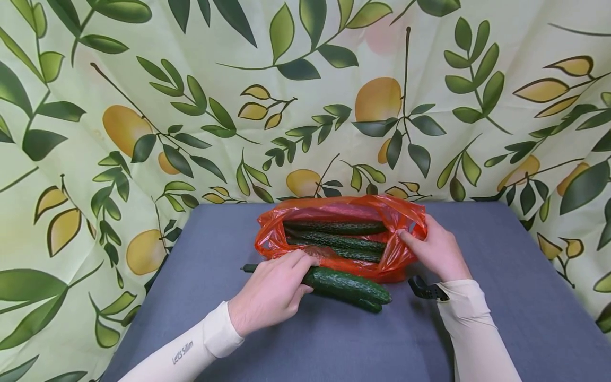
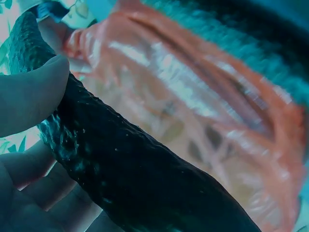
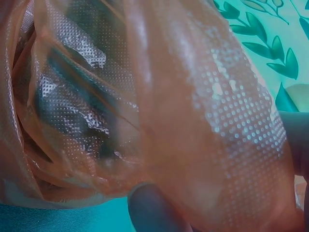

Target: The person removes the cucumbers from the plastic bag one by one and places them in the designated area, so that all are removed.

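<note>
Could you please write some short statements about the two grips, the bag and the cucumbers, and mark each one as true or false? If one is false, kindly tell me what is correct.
1. The left grip holds a cucumber outside the bag. True.
2. The right grip holds a cucumber. False: the right grip holds the red bag.
3. Several more cucumbers lie inside the red bag. True.
4. The table is bright yellow. False: the table is grey-blue.
5. The left sleeve has printed letters. True.

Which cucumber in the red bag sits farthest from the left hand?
The rearmost cucumber, along the far side of the bag; the others lie nearer the left hand.
</note>
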Tool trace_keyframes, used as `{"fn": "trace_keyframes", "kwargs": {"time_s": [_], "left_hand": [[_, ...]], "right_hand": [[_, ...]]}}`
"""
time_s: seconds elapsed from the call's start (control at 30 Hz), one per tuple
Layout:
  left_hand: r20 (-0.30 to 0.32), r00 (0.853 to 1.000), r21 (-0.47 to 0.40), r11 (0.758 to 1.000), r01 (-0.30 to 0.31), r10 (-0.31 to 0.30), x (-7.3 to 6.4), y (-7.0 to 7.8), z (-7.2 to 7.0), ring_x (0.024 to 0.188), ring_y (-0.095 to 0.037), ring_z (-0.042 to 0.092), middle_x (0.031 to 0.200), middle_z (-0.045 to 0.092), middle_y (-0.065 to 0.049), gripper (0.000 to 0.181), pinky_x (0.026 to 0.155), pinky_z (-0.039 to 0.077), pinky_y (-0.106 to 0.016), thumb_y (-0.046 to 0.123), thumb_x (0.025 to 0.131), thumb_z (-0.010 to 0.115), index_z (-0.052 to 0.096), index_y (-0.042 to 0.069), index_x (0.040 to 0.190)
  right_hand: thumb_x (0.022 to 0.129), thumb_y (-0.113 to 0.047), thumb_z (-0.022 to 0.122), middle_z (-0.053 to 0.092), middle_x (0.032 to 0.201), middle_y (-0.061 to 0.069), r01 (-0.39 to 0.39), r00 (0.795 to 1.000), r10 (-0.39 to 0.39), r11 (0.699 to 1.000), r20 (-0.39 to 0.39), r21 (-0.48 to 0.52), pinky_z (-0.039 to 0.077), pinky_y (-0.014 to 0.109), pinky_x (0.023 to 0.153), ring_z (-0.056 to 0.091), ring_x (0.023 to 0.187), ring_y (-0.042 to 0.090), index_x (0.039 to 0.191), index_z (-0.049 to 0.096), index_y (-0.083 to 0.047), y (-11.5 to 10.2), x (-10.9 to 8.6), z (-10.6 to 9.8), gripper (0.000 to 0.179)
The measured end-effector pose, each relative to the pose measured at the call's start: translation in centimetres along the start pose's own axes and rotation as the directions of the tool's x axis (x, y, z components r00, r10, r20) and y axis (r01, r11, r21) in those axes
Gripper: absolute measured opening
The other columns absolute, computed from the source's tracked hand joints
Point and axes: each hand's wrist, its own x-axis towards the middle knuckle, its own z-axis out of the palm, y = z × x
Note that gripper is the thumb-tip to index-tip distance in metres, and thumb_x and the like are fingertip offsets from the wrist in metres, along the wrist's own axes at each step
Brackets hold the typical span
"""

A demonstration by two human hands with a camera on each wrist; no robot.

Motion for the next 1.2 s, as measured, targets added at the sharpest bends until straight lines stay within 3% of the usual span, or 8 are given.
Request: {"fn": "trace_keyframes", "kwargs": {"time_s": [0.2,0.7,1.2], "left_hand": [[0.074,0.997,-0.051,0.998,0.026,-0.022,-1.0,-0.3,1.9,0.104,-0.011,0.070,0.122,0.067,0.005,0.041,0.086,0.064,-0.035,0.029,0.095,0.084,0.064,0.022,0.130],[0.169,0.985,-0.088,0.995,0.049,-0.033,-2.7,-0.5,5.9,0.092,-0.010,0.066,0.115,0.062,0.003,0.035,0.070,0.059,-0.029,0.027,0.100,0.079,0.067,0.018,0.131],[0.179,0.984,-0.051,0.998,0.024,-0.014,-3.3,0.0,8.0,0.092,-0.012,0.064,0.111,0.061,0.002,0.030,0.075,0.060,-0.030,0.024,0.100,0.079,0.067,0.016,0.127]], "right_hand": [[0.104,-0.051,0.062,0.066,0.139,0.032,-0.008,1.000,0.008,1.000,0.009,-0.001,0.061,0.061,0.092,0.070,0.115,0.047,0.157,0.043,0.002,0.0,0.0,0.0,0.077],[0.105,-0.053,0.062,0.065,0.141,0.033,-0.019,1.000,0.019,1.000,0.021,0.005,0.060,0.063,0.096,0.070,0.117,0.047,0.159,0.040,0.003,0.0,0.2,0.0,0.081],[0.105,-0.053,0.062,0.064,0.143,0.034,-0.025,0.999,0.025,1.000,0.027,-0.008,0.059,0.065,0.097,0.069,0.118,0.048,0.159,0.040,0.003,0.2,0.3,0.3,0.081]]}}
